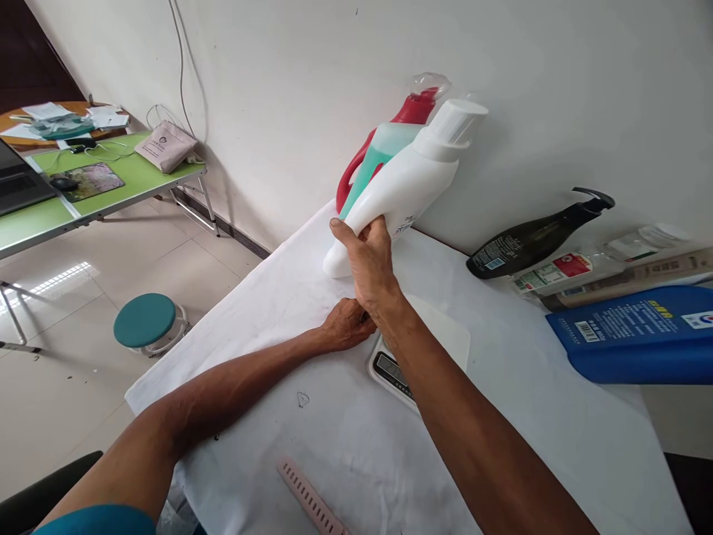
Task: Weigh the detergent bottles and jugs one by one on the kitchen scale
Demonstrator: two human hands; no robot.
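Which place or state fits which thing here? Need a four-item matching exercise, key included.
Things
1. White bottle
2. Scale
3. Stool
4. Strap

Places and states
A. Cut off by the picture's bottom edge, pink
B. On the floor, teal seat
C. Gripped in the right hand
D. Partly hidden by the right forearm

Pairs: 1-C, 2-D, 3-B, 4-A
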